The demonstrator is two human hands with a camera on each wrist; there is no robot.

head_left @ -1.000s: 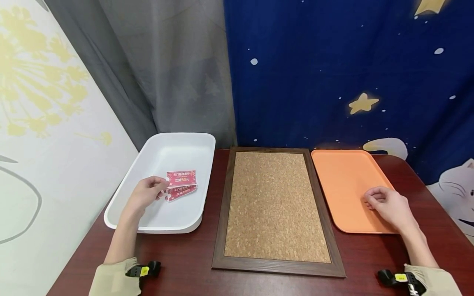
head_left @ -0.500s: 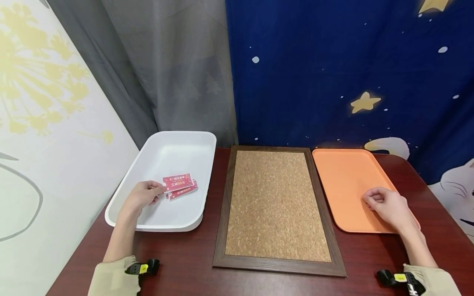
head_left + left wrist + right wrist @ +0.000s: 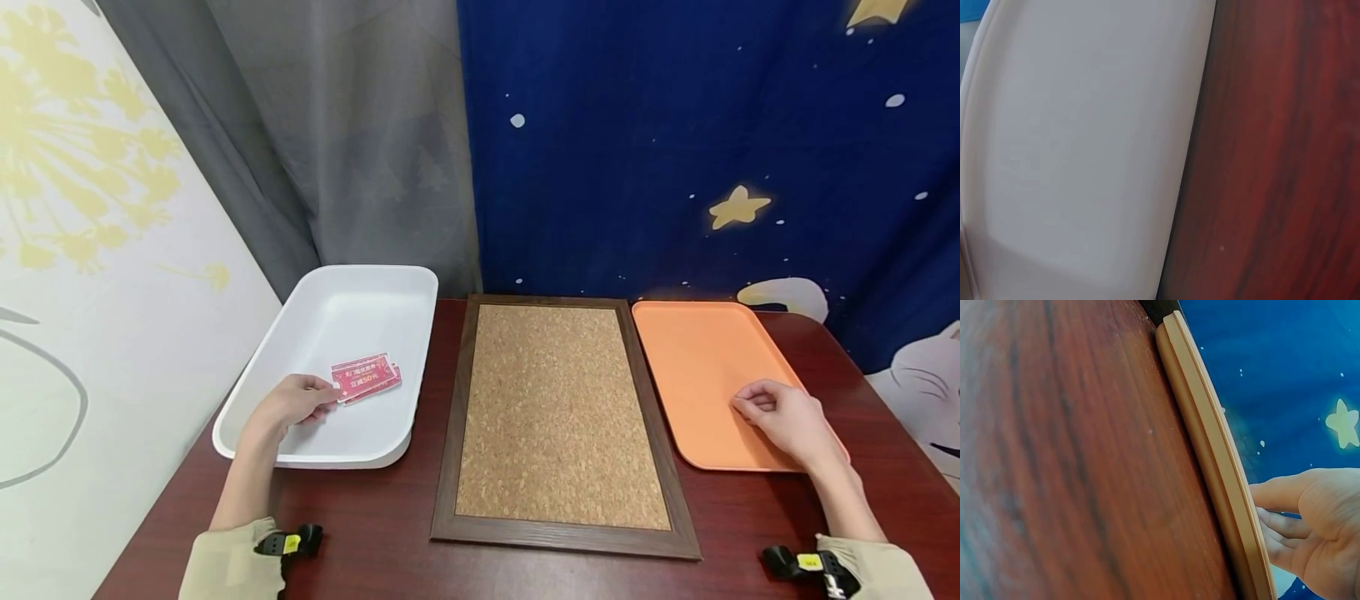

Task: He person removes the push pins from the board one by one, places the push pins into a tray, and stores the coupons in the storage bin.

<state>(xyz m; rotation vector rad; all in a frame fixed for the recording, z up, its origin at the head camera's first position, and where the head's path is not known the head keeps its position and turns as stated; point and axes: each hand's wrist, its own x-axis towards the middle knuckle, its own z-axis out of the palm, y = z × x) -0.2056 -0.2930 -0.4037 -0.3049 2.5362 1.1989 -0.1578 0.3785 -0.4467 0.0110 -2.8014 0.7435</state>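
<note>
At the white tub, my left hand (image 3: 297, 400) pinches the left end of a red coupon (image 3: 365, 376) between thumb and fingers. Pale Chinese lettering and the number 50 run across it. Close beneath lies another red coupon (image 3: 397, 377), mostly covered, with only its edges showing. The white tub (image 3: 367, 292) surrounds both. Over the near right part of the orange tray (image 3: 697, 350) hovers my right hand (image 3: 780, 417), fingers loosely curled and holding nothing. The right wrist view also catches this hand (image 3: 1322, 531) beside the tray's rim (image 3: 1216, 456). The left wrist view shows only tub and tabletop.
Between tub and tray lies a cork board (image 3: 562, 417) in a dark wooden frame (image 3: 570, 540). All stand on a reddish-brown table (image 3: 360, 533). A grey curtain (image 3: 375, 150) and a blue starry curtain (image 3: 637, 150) hang right behind; a white wall (image 3: 90, 333) borders the left.
My left hand has lowered the pinched coupon toward me, so it now covers most of the other coupon, which stayed in place. My right hand has hardly moved.
</note>
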